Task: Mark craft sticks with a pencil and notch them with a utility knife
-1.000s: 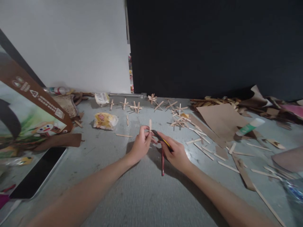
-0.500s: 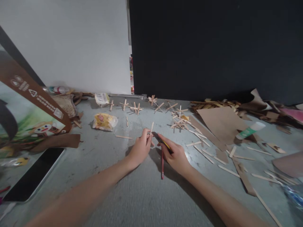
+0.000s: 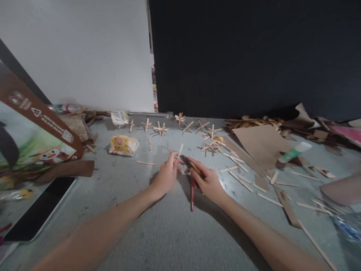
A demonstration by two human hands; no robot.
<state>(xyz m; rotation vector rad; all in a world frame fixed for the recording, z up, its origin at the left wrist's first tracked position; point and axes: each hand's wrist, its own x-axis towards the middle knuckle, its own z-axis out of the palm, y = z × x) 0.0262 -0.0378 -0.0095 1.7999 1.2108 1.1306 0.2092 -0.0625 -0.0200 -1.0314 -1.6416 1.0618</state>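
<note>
My left hand point(image 3: 167, 173) pinches a pale wooden craft stick point(image 3: 181, 149), which points up and away from me. Closed around a black and yellow utility knife point(image 3: 194, 168), my right hand point(image 3: 210, 182) holds the tool's front end close to the stick. Whether the blade touches the wood I cannot tell. Under the right hand lies a red pencil point(image 3: 192, 195), its upper part hidden. Beyond both hands are crossed craft sticks point(image 3: 162, 128) in a row and a tangled heap of sticks point(image 3: 213, 145).
At left are a phone point(image 3: 41, 209), a printed box point(image 3: 36, 124) and a yellow wrapped packet point(image 3: 123, 145). To the right lie loose sticks point(image 3: 269, 199), brown cardboard point(image 3: 256, 146), a glue stick point(image 3: 295, 152) and a clear plastic item point(image 3: 348, 229). White and black panels point(image 3: 254, 56) stand behind.
The utility knife has turned slightly in my right hand, and more of its yellow part shows beneath the fingers. The whole view has shifted a little; my left hand still holds the stick.
</note>
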